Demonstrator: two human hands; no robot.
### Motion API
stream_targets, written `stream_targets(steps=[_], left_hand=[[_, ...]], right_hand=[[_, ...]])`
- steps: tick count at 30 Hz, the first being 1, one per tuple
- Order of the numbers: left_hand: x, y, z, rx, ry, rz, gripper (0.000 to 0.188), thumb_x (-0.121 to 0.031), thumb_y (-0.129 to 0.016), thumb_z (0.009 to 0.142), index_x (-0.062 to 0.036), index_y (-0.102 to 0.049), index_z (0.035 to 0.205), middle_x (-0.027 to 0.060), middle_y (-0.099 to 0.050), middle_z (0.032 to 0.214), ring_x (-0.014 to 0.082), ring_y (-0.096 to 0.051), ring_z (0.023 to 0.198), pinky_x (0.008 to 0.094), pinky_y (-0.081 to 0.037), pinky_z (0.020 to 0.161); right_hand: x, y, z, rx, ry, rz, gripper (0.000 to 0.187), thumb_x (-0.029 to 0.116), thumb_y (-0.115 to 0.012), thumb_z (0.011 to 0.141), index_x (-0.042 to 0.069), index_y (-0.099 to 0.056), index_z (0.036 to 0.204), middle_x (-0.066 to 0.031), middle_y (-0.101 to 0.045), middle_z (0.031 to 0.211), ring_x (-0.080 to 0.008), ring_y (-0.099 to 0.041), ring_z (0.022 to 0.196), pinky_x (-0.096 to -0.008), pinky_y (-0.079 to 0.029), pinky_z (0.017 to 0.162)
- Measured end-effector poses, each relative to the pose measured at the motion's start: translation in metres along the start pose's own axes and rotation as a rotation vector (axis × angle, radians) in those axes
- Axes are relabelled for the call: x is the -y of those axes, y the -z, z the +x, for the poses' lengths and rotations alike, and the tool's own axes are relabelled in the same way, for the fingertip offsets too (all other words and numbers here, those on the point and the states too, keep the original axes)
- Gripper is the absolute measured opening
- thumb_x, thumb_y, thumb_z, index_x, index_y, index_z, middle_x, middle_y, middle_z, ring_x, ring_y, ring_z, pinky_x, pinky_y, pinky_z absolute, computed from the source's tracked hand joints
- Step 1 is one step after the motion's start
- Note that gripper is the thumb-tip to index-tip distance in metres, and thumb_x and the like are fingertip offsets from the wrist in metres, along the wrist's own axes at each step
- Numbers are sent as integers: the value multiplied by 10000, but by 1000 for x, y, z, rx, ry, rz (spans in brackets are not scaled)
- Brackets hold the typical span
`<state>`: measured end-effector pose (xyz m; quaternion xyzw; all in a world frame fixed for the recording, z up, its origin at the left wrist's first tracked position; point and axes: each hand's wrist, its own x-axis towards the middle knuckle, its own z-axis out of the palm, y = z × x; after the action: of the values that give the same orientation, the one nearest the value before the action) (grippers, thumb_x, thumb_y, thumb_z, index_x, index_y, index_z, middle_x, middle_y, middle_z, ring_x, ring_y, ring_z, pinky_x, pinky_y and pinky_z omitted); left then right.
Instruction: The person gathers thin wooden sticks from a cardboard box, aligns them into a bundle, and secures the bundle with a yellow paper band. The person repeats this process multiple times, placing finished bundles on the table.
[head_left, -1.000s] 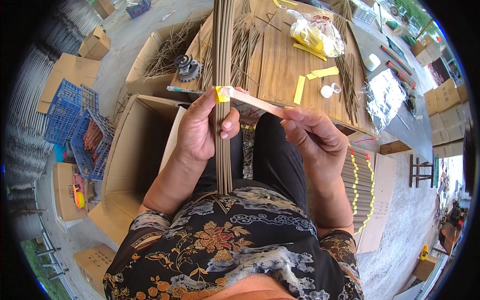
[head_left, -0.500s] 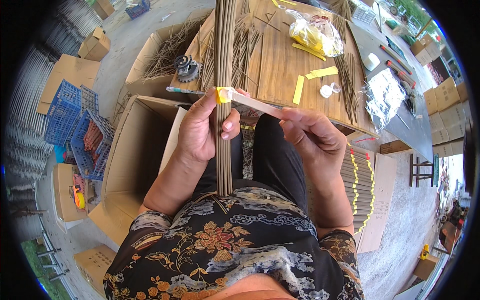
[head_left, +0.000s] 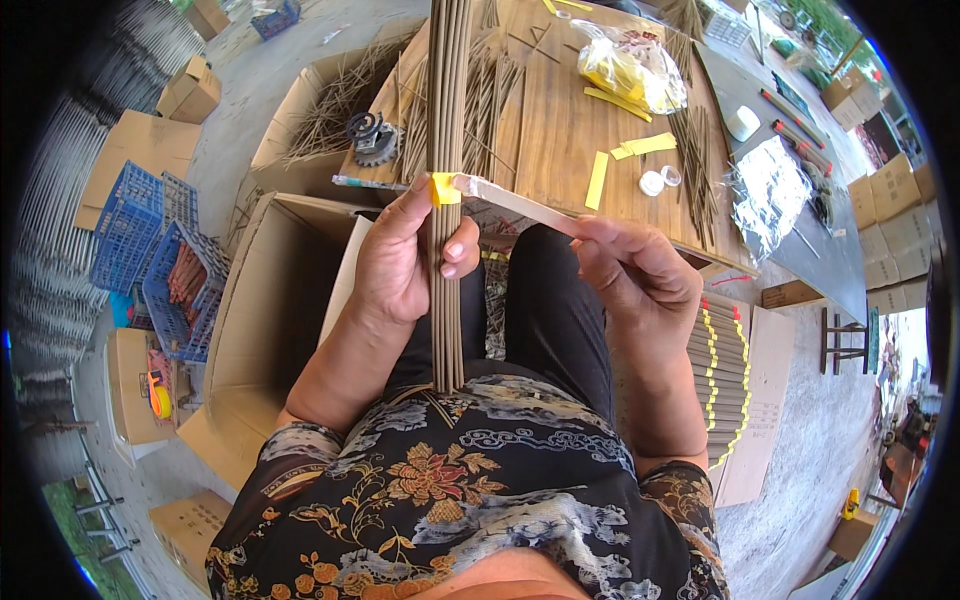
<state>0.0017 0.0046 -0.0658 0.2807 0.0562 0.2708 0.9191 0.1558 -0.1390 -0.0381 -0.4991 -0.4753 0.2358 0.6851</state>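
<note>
A bundle of thin brown incense sticks (head_left: 449, 300) stands upright before my chest, its lower end against my shirt. My left hand (head_left: 396, 265) is closed round it, thumb at the yellow paper strip (head_left: 443, 190) that wraps the bundle. Between the thumb and fingers of my right hand (head_left: 645, 275) is a flat wooden stick (head_left: 525, 207). Its far tip, smeared with whitish paste, meets or nearly meets the strip's right edge; I cannot tell if they touch.
On the wooden table (head_left: 545, 120) ahead lie loose sticks, yellow paper strips (head_left: 597, 180), a plastic bag (head_left: 635, 70) and a small white jar (head_left: 651, 183). An open cardboard box (head_left: 260, 300) stands at my left. Yellow-banded bundles (head_left: 728, 380) lie on cardboard to my right.
My right hand has shifted slightly right, and the wooden stick's pasted tip has slid rightward across the yellow strip to its edge. My left hand and the bundle have stayed nearly still.
</note>
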Motion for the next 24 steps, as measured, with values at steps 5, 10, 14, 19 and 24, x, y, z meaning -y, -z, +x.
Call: stream_targets(steps=[5,10,14,19,24], left_hand=[[2,-7,1,-5,-6,-23,448,-314,-424,905,72,-421,1132,176,-473,1066,121,-428,509,225,-340,413],[0,-3,6,59,1,-14,435,-303,-421,907,74,-429,1123,167,-512,1040,117,-433,524,221,-343,422],[2,-8,10,-55,-12,-5,380,-319,-444,898,33,-535,1006,123,-552,878,101,-444,522,203,-339,431],[-4,4,14,-14,-63,67,347,-288,-416,912,35,-525,978,157,-532,999,95,-434,520,201,-333,413],[6,9,28,-41,-14,109,348,-280,-389,924,43,-510,968,164,-502,983,97,-412,507,200,-330,406]], right_hand=[[0,0,3,26,-32,22,140,-17,-565,812,-13,-604,947,-55,-607,868,-74,-537,758,-183,-415,653],[-1,4,2,26,-17,18,135,-9,-563,818,-17,-600,947,-48,-603,859,-64,-522,739,-179,-412,647],[-7,13,2,-76,-26,42,138,4,-563,822,-31,-597,952,-50,-603,798,-67,-520,680,-176,-417,611],[-70,72,16,-519,-141,-214,171,20,-572,813,-46,-590,969,-47,-590,783,-69,-511,641,-182,-420,583],[-149,127,22,-698,-109,-339,177,85,-582,832,-39,-592,958,0,-563,763,-43,-492,656,-173,-412,586]])
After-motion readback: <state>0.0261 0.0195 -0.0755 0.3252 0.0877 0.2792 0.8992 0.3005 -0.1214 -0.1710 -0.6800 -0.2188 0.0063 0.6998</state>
